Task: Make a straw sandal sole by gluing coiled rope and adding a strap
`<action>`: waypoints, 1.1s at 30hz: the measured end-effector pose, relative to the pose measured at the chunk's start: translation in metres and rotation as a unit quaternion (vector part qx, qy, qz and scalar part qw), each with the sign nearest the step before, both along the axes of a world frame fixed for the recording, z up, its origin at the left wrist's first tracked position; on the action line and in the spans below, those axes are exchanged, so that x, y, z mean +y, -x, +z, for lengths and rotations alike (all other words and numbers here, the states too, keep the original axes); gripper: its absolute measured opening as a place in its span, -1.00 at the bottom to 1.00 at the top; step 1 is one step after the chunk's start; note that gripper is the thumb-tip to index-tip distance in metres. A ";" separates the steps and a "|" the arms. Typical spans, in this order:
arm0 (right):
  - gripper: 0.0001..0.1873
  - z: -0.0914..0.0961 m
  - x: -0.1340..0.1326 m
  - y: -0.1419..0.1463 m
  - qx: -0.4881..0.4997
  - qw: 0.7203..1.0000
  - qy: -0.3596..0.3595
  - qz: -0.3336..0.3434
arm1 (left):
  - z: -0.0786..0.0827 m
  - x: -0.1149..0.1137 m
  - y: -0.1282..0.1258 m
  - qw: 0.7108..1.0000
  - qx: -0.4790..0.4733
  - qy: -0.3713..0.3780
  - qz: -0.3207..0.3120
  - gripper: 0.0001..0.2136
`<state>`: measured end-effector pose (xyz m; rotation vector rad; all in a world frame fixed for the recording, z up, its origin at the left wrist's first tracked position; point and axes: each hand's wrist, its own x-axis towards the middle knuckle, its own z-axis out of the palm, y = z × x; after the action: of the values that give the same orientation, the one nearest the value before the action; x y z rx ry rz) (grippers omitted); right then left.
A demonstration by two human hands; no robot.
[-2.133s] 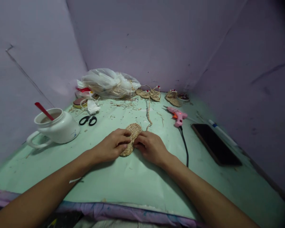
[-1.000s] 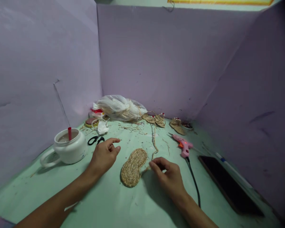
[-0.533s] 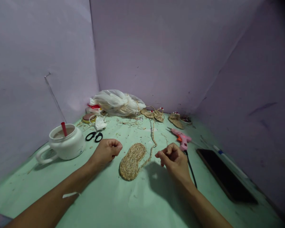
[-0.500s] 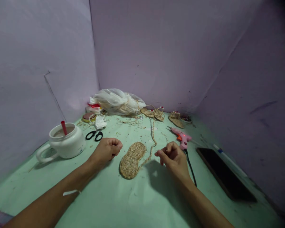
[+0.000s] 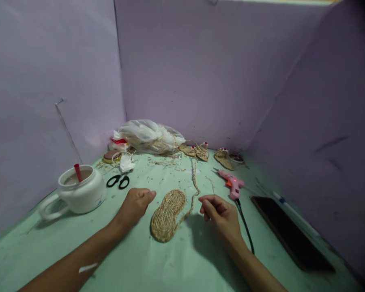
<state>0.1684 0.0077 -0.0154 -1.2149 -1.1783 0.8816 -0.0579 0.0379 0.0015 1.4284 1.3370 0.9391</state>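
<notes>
Between the loosely fisted left hand (image 5: 136, 206) and right hand (image 5: 220, 213), fingertips pressed together, lies a braided-straw sole (image 5: 167, 217), untouched. Handling appears idle; grasping it would call for parted fingers.

Set on pale green tabletop (image 5: 158, 267) across lower frame: tan coiled-fibre sole (image 5: 168, 215), lower centre; white rounded mug (image 5: 82, 196), lower left; black rectangular phone (image 5: 292, 233), lower right.

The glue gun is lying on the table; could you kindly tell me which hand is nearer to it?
Right. The right hand is just on the near side of the glue gun; the left hand is farther off to its left, beyond the sole.
</notes>
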 end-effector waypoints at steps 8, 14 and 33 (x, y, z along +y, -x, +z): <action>-0.82 0.006 -0.004 0.003 -0.029 0.999 -0.002 -0.018 | -0.008 0.006 -0.006 1.000 0.011 -0.011 0.013 -0.78; -0.82 0.005 -0.003 0.002 -0.036 0.999 0.001 -0.027 | 0.002 0.001 -0.004 0.996 0.015 -0.055 0.068 -0.79; -0.73 0.005 -0.007 -0.004 -0.019 0.999 -0.047 -0.020 | -0.003 0.004 -0.004 0.997 -0.040 0.004 0.064 -0.67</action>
<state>0.1728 0.0006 -0.0100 -1.1792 -1.2093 0.7680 -0.0541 0.0422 -0.0019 1.2975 1.3842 1.0616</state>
